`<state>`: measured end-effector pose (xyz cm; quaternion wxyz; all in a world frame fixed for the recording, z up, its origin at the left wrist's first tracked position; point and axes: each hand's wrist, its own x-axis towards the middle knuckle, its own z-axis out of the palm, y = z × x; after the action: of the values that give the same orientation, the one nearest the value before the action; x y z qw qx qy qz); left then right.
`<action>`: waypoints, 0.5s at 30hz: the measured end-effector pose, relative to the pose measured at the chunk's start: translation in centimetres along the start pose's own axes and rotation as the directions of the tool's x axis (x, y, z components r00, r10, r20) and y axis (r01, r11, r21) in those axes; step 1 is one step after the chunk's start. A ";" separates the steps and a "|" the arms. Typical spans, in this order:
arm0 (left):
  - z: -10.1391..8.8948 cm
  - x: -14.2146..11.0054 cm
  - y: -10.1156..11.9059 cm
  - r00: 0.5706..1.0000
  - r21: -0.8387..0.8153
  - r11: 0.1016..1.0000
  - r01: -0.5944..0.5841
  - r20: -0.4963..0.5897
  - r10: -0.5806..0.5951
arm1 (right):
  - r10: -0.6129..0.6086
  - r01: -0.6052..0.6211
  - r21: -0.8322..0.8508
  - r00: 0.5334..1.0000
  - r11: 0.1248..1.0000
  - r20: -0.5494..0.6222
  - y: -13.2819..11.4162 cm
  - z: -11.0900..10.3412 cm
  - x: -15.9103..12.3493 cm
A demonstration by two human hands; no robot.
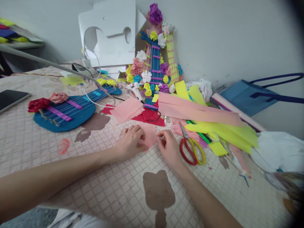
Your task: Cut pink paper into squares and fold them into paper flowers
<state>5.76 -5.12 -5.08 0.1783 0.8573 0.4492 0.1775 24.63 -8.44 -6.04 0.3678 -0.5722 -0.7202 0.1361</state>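
A thin pink crepe paper square [150,134] lies on the table in front of me. My left hand [133,141] rests over its left side, fingers curled and thumb bent in, holding the sheet. At the right edge of that paper is my right hand [169,148], its thumb and fingertips pinched together. What sits in that pinch is too small to make out. Just beyond my hands are more pink paper squares [127,110] and red paper [148,117]. Scissors [190,147] with one red and one yellow handle lie right of my right hand.
A blue toy guitar [71,109] with paper flowers lies at the left, near a phone [11,98]. Behind are a glue gun [135,90], flower-covered guitars [155,60] and a white foam board [109,38]. Yellow crepe strips [228,134] and a blue bag [249,96] are at the right.
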 end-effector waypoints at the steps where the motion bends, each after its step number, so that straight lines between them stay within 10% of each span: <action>1: 0.1 0.0 0.0 1.000 0.000 1.000 0.000 -0.002 0.000 | -0.012 0.012 0.031 1.000 0.999 0.002 -0.3 0.0 0.0; 7: 0.5 0.0 -0.2 1.000 0.000 1.000 -0.006 -0.027 0.006 | -0.122 0.083 0.144 0.950 0.986 0.286 -1.7 0.7 -0.3; 15: 0.8 0.1 -0.5 0.999 0.008 1.000 -0.005 -0.049 0.006 | -0.098 0.087 0.047 0.922 0.995 0.374 -1.8 0.8 -0.3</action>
<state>5.84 -4.92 -5.95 0.1634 0.8547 0.4517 0.1969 22.85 -9.08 -5.59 0.2375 -0.4953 -0.8015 0.2364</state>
